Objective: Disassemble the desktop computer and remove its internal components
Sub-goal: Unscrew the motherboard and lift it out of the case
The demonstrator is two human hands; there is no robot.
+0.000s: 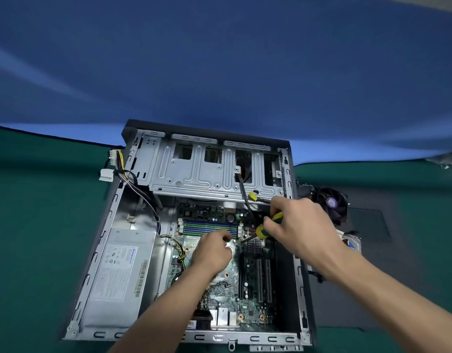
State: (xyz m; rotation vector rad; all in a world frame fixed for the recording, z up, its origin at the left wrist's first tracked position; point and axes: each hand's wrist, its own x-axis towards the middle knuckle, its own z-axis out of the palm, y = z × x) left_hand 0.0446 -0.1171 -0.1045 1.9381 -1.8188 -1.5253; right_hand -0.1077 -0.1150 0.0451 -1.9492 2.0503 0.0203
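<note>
Leaning over the open computer case [295, 263], the person rests a loosely curled left hand [212, 253] on the motherboard [247, 296], holding nothing I can see. Beyond it, the right hand [300, 225] grips a screwdriver [267, 226]; a slipping tip could gouge the board.

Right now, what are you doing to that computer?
Someone is taking the open computer case apart. The right hand holds a yellow-and-green screwdriver with its tip down on the motherboard. The left hand rests curled on the board beside it. The power supply is still inside; a fan lies outside.
</note>
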